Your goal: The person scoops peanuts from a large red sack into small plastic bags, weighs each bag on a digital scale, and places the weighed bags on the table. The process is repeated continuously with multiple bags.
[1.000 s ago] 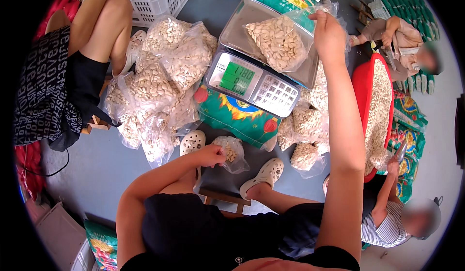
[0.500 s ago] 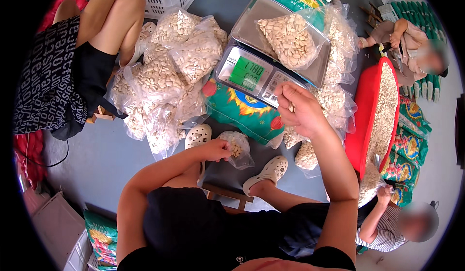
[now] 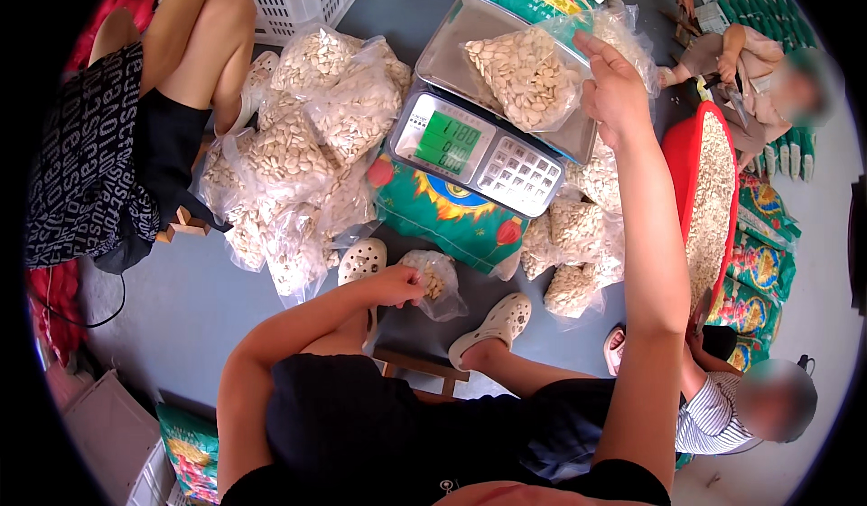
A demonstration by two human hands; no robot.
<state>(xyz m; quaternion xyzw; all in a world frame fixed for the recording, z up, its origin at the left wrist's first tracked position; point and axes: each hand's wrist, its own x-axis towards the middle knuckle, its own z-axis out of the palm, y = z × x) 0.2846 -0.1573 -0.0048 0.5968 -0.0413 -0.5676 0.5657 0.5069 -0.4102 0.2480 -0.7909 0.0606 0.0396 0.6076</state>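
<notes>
Likely weighing: right hand (image 3: 619,95) loosely spread near seed bag (image 3: 526,79) on digital scale (image 3: 479,155); left hand (image 3: 396,285) curled, hold unclear. Next, probably: lift.

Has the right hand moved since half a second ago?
Yes. The right hand moved forward and right, from over the keypad of the scale to the right edge of its tray.

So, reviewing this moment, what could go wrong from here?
Spill: the right hand is close to the upper edge of the filled bag on the scale; a snag there might tip the bag.

Wobble: the scale seems to rest on a green printed sack, possibly a soft base that could let it tilt.

Scatter: the left hand is at a small clear bag, whose loose contents might fall out if it tips.
</notes>
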